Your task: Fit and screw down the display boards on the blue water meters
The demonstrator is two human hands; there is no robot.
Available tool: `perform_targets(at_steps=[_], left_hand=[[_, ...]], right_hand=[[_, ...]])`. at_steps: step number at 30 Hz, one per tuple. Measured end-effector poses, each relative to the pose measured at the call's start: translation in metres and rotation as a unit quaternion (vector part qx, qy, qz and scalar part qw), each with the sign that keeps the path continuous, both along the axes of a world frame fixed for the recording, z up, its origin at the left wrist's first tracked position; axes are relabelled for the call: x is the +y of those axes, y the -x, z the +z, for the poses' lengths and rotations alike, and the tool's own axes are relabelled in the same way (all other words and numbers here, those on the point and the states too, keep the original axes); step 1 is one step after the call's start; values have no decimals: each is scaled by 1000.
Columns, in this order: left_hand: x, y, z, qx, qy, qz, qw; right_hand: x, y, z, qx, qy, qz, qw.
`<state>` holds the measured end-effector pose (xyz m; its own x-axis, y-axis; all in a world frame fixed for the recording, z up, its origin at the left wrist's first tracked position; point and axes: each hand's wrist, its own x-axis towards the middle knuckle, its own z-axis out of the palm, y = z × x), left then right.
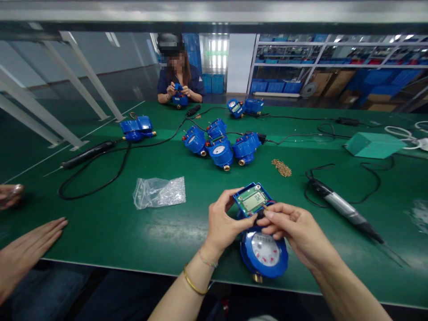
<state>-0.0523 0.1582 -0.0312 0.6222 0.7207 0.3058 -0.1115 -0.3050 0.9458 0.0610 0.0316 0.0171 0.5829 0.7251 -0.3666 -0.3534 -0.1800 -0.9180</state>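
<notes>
A blue water meter (264, 252) with a round white dial lies at the front edge of the green table, a brass fitting at its near end. Its raised blue display housing (253, 199) shows a green circuit board and a small LCD screen. My left hand (224, 220) grips this housing from the left, thumb along its lower edge. From the right, the fingers of my right hand (284, 223) are pinched on thin coloured wires (265, 207) beside a small black part (260, 216). The fingertips partly hide these wires and that part.
Several blue meters (220, 154) stand mid-table near a pile of brass screws (281, 168). A power screwdriver (344, 211) lies right, another (88, 154) left, with trailing cords. A plastic bag (159, 192) lies left. A neighbour's hand (31, 240) rests far left; a co-worker (179, 76) sits opposite.
</notes>
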Motion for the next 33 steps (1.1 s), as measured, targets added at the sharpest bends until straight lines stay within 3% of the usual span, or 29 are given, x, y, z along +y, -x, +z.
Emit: perform_targets(at_steps=[15, 33], left_hand=[[0, 2, 3, -4, -10, -4, 1000], [2, 10, 7, 15, -145, 18, 989]], right_hand=[[-1, -2, -1, 17, -10, 5, 1000], [0, -9, 7, -48, 31, 34, 998]])
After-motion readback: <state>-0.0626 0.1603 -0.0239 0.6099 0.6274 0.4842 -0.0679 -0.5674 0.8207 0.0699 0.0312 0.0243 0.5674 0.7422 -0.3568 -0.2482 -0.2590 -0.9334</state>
